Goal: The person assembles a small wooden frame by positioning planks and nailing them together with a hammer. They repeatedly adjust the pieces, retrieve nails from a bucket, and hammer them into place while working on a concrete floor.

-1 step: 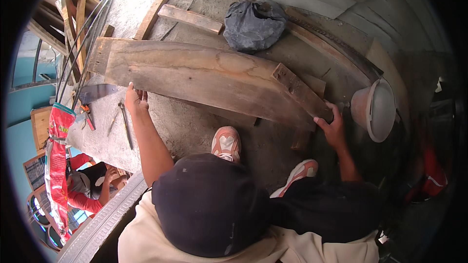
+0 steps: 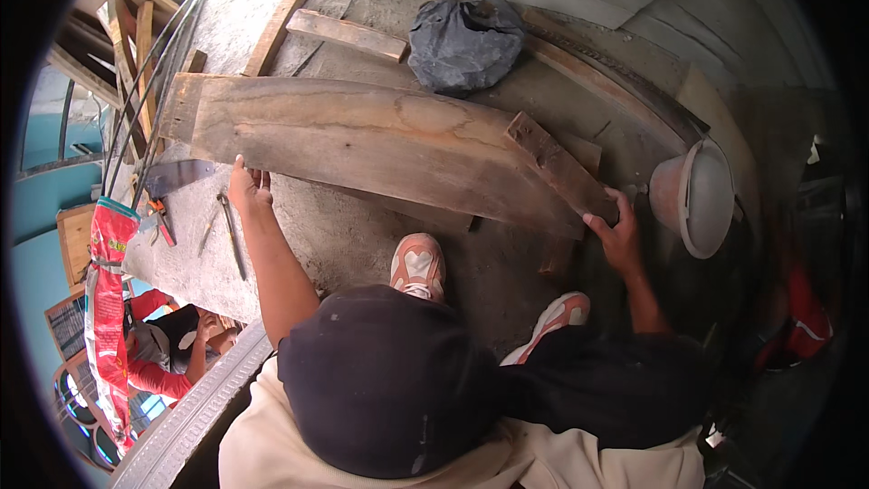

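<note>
A wide, weathered wooden plank (image 2: 362, 145) stretches across in front of me, slanting down to the right. My left hand (image 2: 249, 186) grips its near edge toward the left end, thumb on the edge and fingers partly hidden underneath. Across the plank's right end lies a short, dark wooden block (image 2: 557, 161). My right hand (image 2: 620, 231) is closed around the block's near end, thumb on one side and fingers on the other. Whether those fingers also touch the plank, I cannot tell.
Beyond the plank are a black plastic bag (image 2: 466, 43) and a loose timber piece (image 2: 348, 33). A bucket (image 2: 674, 199) lies tipped at right. At left are a handsaw (image 2: 176, 177), pliers (image 2: 233, 235) and a red sack (image 2: 107, 326). Another person (image 2: 176, 344) is at lower left.
The whole view has shifted very slightly. Both hands keep their hold on the plank and the block.
</note>
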A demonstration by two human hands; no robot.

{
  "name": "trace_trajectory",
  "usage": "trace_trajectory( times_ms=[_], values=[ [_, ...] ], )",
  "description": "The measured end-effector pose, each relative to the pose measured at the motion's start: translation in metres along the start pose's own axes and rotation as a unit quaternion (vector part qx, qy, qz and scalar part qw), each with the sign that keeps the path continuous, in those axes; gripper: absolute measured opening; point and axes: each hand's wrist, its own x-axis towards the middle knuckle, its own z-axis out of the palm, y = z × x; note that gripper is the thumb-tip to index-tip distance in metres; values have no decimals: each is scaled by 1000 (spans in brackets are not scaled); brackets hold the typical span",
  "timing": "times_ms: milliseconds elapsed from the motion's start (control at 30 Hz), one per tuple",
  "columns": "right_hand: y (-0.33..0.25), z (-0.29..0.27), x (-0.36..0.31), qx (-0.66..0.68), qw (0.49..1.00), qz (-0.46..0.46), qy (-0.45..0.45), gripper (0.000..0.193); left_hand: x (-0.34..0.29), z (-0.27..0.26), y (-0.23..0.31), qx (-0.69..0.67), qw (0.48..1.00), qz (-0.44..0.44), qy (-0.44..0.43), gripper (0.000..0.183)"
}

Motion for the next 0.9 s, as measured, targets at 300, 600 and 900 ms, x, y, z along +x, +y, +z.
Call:
trace_trajectory(
  times_ms=[300,600,900],
  values=[
    [24,6,-2,166,967,66,183,46,13,15,0,15,1000,12,8,31],
    [29,-34,69,-26,975,-81,206,57,57,2,-19,-8,993,101,-65,33],
    [-1,-49,148,-385,915,-103,65,53,24,78,32,275,908,126,289,90]
  ],
)
